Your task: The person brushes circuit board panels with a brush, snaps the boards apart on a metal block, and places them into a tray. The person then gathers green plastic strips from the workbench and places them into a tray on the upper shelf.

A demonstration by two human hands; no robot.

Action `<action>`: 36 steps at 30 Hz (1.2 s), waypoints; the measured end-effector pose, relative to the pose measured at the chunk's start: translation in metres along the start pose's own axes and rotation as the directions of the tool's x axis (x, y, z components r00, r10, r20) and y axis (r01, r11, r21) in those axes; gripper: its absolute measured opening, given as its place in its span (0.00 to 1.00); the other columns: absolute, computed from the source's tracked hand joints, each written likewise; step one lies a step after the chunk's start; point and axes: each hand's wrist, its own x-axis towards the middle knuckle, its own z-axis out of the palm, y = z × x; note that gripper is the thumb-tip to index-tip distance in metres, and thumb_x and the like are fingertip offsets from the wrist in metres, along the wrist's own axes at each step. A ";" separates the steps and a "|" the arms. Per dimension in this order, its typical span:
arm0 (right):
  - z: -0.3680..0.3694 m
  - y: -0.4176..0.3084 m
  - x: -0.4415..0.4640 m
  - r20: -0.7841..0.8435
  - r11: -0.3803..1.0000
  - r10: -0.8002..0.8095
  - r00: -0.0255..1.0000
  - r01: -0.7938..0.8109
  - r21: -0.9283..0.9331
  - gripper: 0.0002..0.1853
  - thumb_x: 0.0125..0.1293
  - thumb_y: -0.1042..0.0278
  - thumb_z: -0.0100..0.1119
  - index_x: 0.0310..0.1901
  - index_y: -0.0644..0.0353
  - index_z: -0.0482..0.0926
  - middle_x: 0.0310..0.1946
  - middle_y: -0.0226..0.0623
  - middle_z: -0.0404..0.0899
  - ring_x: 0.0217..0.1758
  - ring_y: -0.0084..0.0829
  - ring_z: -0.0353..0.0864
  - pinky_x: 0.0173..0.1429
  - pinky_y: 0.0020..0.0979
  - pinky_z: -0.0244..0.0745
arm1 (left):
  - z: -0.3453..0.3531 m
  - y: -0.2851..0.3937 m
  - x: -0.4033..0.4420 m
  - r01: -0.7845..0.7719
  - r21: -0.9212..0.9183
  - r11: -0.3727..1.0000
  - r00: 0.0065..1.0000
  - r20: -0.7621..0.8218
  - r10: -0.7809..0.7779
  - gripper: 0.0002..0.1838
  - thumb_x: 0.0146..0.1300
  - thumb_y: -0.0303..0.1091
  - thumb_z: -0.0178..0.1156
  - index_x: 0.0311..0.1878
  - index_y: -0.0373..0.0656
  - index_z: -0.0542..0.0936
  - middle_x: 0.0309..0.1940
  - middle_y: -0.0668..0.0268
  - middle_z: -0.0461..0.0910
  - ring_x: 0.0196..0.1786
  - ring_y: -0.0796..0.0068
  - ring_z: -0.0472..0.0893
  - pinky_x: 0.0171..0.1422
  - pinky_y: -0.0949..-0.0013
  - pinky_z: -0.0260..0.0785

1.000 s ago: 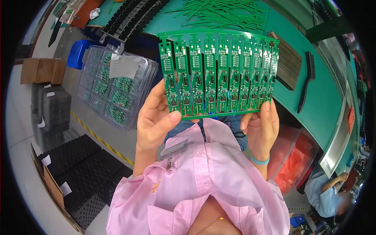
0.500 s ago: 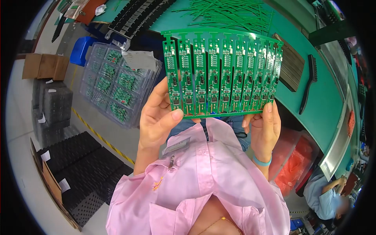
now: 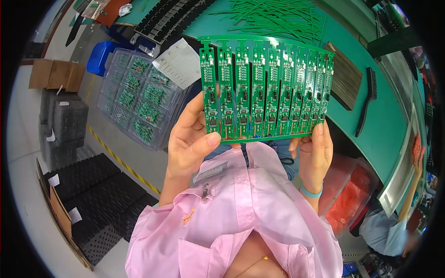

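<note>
A green circuit board panel (image 3: 257,97), made of several narrow boards side by side, is held up in front of my chest with its component side facing me. My left hand (image 3: 187,143) grips its lower left corner, thumb on the front and fingers behind. At the lower right corner my right hand (image 3: 316,150) pinches the edge the same way. The fingers behind the panel are partly hidden. Beyond the panel's top edge, a heap of thin green strips (image 3: 278,16) lies on the green table (image 3: 384,116).
A compartmented plastic tray (image 3: 134,97) of small green boards sits at left, a paper sheet (image 3: 178,62) on it. A black brush (image 3: 368,99) and a ridged metal block (image 3: 342,76) lie right. Black racks (image 3: 102,199) stand lower left. Another person's sleeve (image 3: 384,231) shows lower right.
The panel and my hands have shifted slightly in view, the panel's left side a little right and down. The paper by the tray stands out more. The other person's arm now reaches forward to a red object.
</note>
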 end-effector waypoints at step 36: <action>-0.005 0.007 0.004 -0.046 0.997 0.059 0.997 -0.061 -0.052 0.20 0.75 0.56 0.36 0.54 0.65 0.68 0.31 0.36 0.76 0.25 0.21 0.71 0.26 0.19 0.64 | 0.004 0.000 0.003 0.062 0.000 0.998 0.986 -0.153 -0.061 0.35 0.58 0.22 0.52 0.69 0.36 0.54 0.52 0.52 0.75 0.43 0.62 0.80 0.36 0.66 0.77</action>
